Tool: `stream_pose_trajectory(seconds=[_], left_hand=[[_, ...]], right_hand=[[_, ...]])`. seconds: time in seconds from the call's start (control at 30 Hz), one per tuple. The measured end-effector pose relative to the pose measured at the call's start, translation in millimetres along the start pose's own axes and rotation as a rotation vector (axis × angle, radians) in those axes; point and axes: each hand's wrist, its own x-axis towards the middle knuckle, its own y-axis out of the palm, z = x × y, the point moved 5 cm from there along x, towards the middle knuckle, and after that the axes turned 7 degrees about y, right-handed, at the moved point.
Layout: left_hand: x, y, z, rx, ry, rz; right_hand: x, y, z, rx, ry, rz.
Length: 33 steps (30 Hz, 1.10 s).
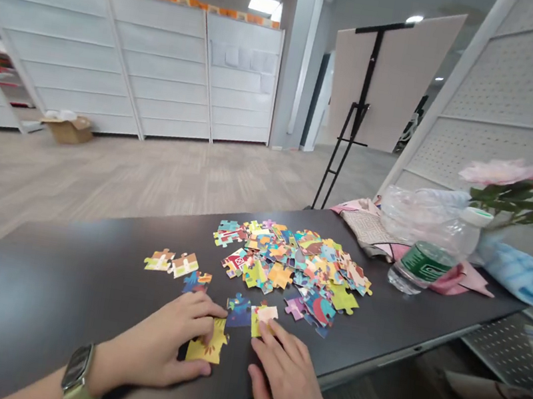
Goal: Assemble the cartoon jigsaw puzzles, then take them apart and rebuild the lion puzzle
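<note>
My left hand, a watch on its wrist, curls round a yellow puzzle piece that lies flat on the dark table. The thumb sits at the piece's lower edge and the fingers at its upper edge. My right hand has its fingers stretched out, the fingertips resting on a puzzle piece with a green edge and a pale pink patch. Between the hands lies a dark blue puzzle piece. Just beyond the left hand is a blue and orange piece. Two joined brown and green pieces lie farther left.
A heap of puzzle pieces spreads across the black table. At the right stand a water bottle, a plastic bag, blue cloth and pink flowers. An easel stands beyond the table.
</note>
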Motion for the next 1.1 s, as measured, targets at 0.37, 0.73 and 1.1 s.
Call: stream_pose_trajectory(seconds=[0.37,0.73,1.1], left_hand=[[1.7,-1.9,-6.8,0.032,0.022,0.061],[0.6,-2.6,-1.8,0.034,0.057,0.006],[-5.8,-1.7,17.6,-0.433,-0.152,-0.340]], right_hand=[[-1.4,-17.4,-23.8,0.032,0.084,-0.185],[32.1,5.0,-65.7,0.026,0.065,0.072],[50.2,25.2,-14.2,0.581,0.150,-0.012]])
